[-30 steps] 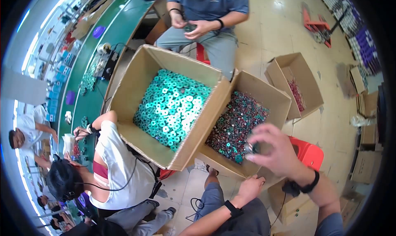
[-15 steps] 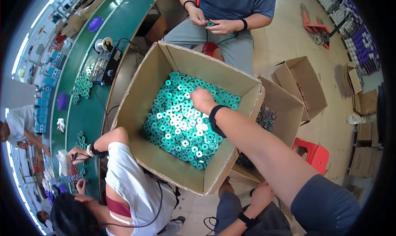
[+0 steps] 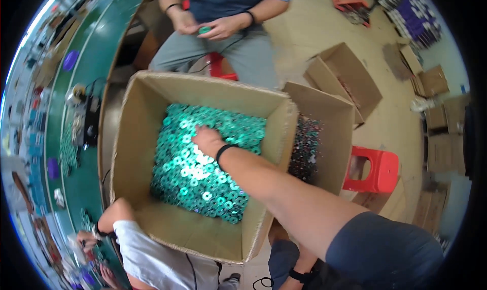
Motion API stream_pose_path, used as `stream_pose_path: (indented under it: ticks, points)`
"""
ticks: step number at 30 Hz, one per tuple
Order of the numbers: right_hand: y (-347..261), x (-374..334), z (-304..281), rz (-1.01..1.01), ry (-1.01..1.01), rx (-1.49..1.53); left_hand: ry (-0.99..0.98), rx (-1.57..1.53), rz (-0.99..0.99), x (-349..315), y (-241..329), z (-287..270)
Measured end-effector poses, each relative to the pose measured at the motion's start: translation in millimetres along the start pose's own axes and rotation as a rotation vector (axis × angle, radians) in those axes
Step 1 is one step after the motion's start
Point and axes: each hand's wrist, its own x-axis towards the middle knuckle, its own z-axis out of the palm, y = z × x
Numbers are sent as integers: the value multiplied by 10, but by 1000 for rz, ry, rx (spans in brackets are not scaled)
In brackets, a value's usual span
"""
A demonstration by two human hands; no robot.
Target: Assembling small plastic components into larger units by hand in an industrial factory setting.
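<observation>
Reaching into the large cardboard box [image 3: 127,153], the right hand [image 3: 207,139] presses onto the green rings [image 3: 203,173]. Its fingers dig in to gather some; their grip cannot be told. The left hand is hidden.

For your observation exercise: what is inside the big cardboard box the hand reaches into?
The big cardboard box holds a heap of green rings. The right hand rests on them, hiding the rings beneath it.

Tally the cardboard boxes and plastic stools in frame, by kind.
Open box of green rings, right hand in it: 1
Open box of dark parts: 1
Open box on the floor beyond: 1
Red stool: 1
Red stool under seated person: 1
Total: 5
</observation>
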Motion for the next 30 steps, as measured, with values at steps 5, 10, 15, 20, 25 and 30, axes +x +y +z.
stream_pose_path:
  ticks: [5, 10, 15, 20, 25, 30]
  points:
    - [-834, -654, -1257, -74, 200, 295, -200, 75, -140, 59, 96, -84]
    - [74, -2741, -2660, -337, 611, 645, -680, 646, -55, 76, 184, 524]
    - [1680, -4910, -2633, 245, 687, 882, -428, -50, -39, -163, 75, 1251]
    - [3490, -7191, -834, 1137, 733, 892, -941, 643, 12, -337, 291, 2184]
    - [4713, -9969, 876, 2052, 759, 714, -1204, 657, 52, -839, 226, 3106]
    - [5333, -11240, 1314, 2197, 450, 510, -1319, 797, 8, -1049, -8, 3657]
